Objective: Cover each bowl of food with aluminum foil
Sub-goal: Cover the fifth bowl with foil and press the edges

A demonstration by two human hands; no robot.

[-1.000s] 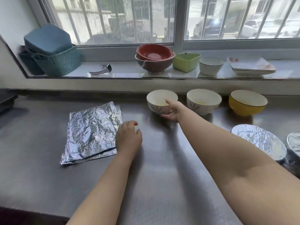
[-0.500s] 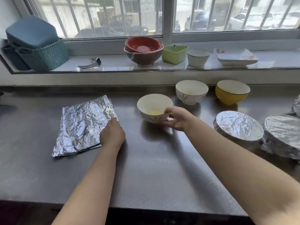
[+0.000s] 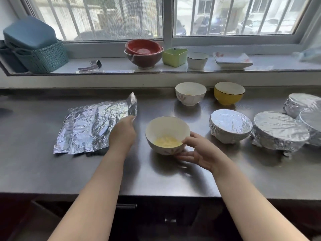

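On the steel tabletop (image 3: 86, 174), the right hand (image 3: 199, 152) holds a white bowl (image 3: 166, 129) with yellow food in it, thumb on the rim and fingers curled under its near side; the bowl sits near the middle of the tabletop, closer to the front edge than to the back. The left hand (image 3: 122, 133) pinches the right edge of the top foil sheet (image 3: 93, 126), whose far right corner is lifted and curled up; the sheets lie toward the left side, just beside the bowl. Near the back edge stand two uncovered bowls, another white bowl (image 3: 190, 93) and a yellow bowl (image 3: 229, 93), side by side. Toward the right edge sit foil-covered bowls (image 3: 230, 125), crowded against one another. On the window sill (image 3: 112, 66) behind are a teal basket (image 3: 41, 57), stacked red bowls (image 3: 143, 53), a green container (image 3: 174, 56), a white cup (image 3: 197, 60) and plates (image 3: 232, 60).
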